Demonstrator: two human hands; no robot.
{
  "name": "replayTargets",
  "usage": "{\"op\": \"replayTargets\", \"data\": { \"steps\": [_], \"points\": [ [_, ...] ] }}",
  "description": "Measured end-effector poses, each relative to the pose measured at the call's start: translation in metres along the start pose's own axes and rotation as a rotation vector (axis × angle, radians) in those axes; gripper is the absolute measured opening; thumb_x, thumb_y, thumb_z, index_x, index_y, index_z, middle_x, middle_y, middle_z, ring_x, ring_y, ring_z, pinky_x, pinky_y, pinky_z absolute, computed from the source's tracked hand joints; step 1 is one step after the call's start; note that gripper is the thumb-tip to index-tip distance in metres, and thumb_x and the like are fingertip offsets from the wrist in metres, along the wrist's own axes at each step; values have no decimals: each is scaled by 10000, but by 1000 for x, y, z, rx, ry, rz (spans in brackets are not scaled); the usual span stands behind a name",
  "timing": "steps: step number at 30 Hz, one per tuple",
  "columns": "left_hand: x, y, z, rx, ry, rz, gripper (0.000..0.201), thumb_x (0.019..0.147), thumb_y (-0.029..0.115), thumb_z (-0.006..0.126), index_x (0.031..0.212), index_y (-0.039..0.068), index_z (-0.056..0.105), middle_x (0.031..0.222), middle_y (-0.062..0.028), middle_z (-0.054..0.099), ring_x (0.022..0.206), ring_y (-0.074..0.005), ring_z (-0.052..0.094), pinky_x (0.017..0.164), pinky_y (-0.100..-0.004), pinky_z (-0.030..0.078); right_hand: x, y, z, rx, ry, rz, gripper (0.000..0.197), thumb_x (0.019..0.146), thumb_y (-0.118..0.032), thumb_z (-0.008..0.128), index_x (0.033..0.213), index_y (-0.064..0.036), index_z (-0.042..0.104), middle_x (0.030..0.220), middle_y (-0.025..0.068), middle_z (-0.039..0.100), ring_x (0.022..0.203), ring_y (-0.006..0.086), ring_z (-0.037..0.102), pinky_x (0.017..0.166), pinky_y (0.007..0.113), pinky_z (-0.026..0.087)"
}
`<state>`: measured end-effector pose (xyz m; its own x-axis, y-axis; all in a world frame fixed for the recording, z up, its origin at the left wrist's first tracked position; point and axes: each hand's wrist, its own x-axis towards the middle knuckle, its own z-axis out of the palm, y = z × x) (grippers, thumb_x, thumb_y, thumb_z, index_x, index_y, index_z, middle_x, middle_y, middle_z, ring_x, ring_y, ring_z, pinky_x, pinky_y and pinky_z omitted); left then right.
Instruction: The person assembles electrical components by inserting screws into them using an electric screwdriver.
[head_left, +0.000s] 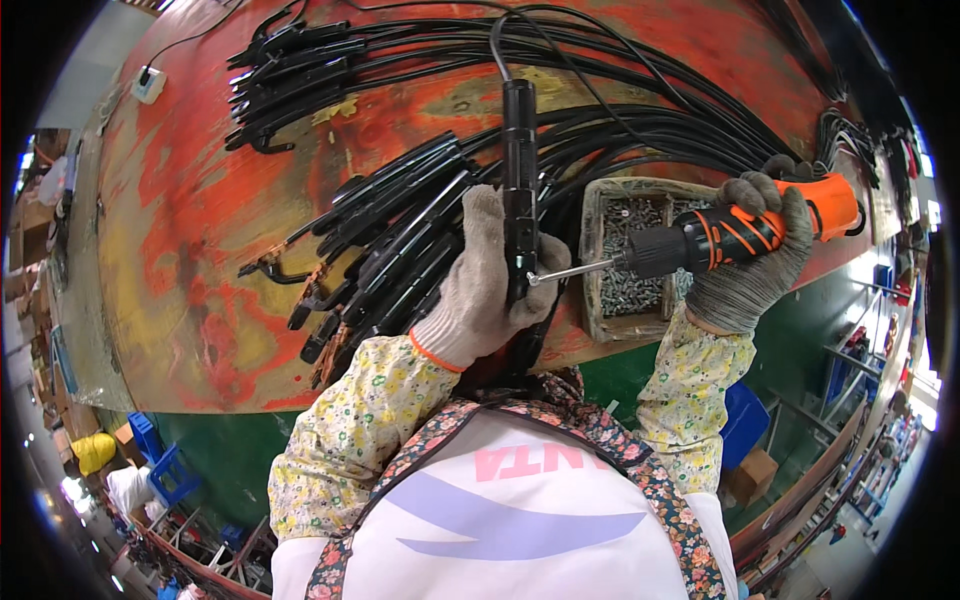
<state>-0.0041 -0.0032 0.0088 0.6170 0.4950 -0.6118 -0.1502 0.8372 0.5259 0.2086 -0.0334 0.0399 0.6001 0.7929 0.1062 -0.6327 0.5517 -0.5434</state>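
Note:
My left hand (468, 292), in a grey knit glove, is closed round a black welding electrode holder (520, 180) held upright, its cable rising from the top. My right hand (755, 268), gloved too, grips an orange and black power screwdriver (722, 238) lying nearly level. Its long bit points left, and the tip meets a small silver screw (533, 279) at the side of the electrode holder, beside my left fingers. The holder's lower end is partly hidden by my left hand.
A worn box (592, 285) of loose screws sits below the screwdriver. Several more electrode holders (400, 225) lie left of my left hand, and another bundle (295, 75) lies farther back. Black cables (640, 125) sweep right across the red-stained table (200, 270). A white socket (149, 85) is at the far left.

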Motion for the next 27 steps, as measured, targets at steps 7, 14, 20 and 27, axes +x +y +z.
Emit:
{"op": "replayTargets", "data": {
  "steps": [7,14,20,27],
  "points": [
    [4,-9,-12,-48,38,59,772,844,750,165,1021,63,472,632,-20,486,461,-72,405,422,-197,334,-7,14,-10,-74,54,96,290,859,-133,605,1113,-85,473,790,32,529,716,145,542,565,281,509],
    [9,-21,-19,648,51,485,835,809,793,212,1067,44,476,599,-16,478,467,-79,398,422,-202,328,-11,21,-1,-152,137,-174,355,860,-119,595,1183,-71,454,763,57,511,680,147,514,579,254,472],
    [10,-9,-4,-124,159,-82,792,829,759,312,868,13,576,615,-19,481,474,-92,413,440,-217,351,-33,8,27,-196,-222,-190,437,863,-76,538,1268,-12,389,737,38,454,615,92,382,542,224,383],
    [13,-11,6,-79,213,-24,777,820,759,344,796,18,577,634,-22,486,488,-101,429,442,-217,353,-34,4,36,-168,-232,-176,402,864,-80,522,1235,-4,389,699,25,473,588,84,416,541,238,413]
  ]
}}
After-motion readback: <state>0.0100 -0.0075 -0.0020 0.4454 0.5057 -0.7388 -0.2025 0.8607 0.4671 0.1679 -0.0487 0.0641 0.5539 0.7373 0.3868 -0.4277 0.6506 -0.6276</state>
